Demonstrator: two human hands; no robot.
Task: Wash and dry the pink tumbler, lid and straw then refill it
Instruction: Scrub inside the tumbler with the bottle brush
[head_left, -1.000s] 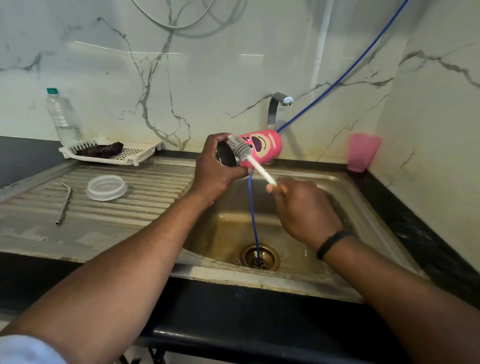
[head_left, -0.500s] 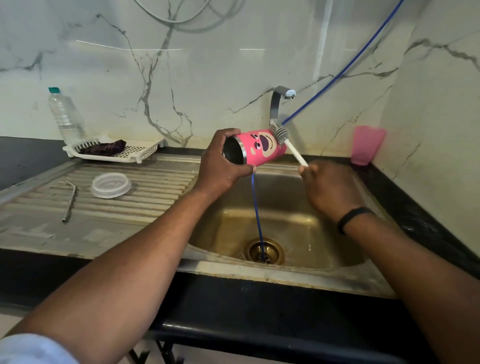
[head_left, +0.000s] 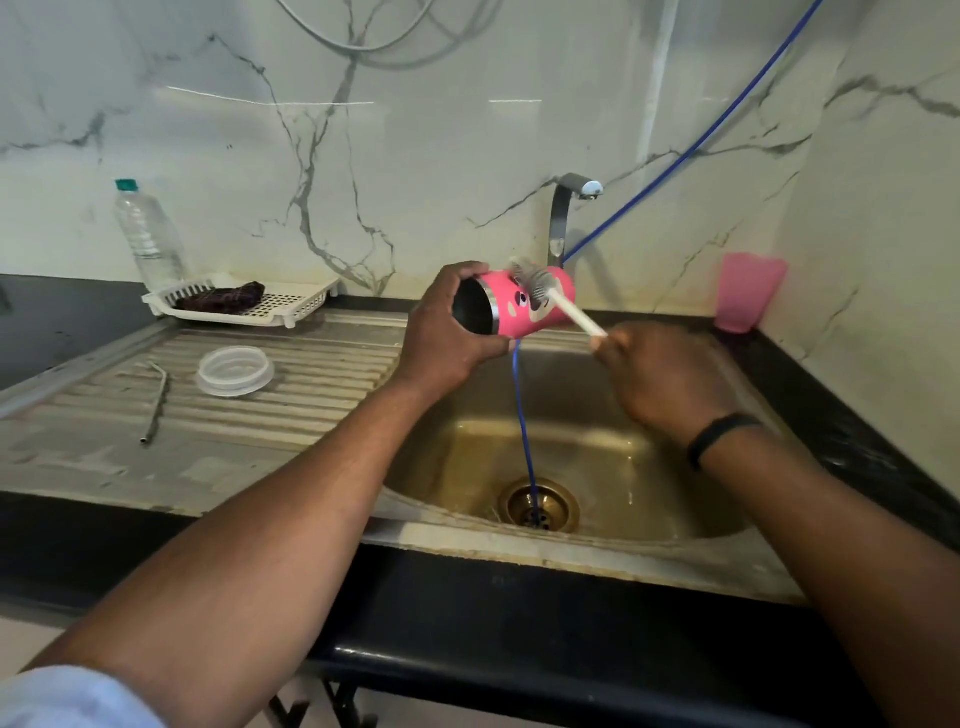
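Only partway: over the sink (head_left: 597, 551), the left hand (head_left: 447, 338) grips the sideways pink tumbler (head_left: 524, 306) while the right hand (head_left: 660, 379) holds a bottle brush (head_left: 545, 293) on its outside. Lid (head_left: 235, 370) and straw (head_left: 156, 402) wait on the drainboard (head_left: 311, 415); rinsing, drying, refilling apparently remain.

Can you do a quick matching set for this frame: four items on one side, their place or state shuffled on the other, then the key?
Items:
1. pink tumbler
2. clear lid
3. metal straw
4. dark cloth

Places or states:
A. lying in the white tray by the wall
B. held sideways over the sink in the left hand
C. lying loose near the drainboard's left side
D. flat on the drainboard, between straw and sink

Pairs: 1-B, 2-D, 3-C, 4-A
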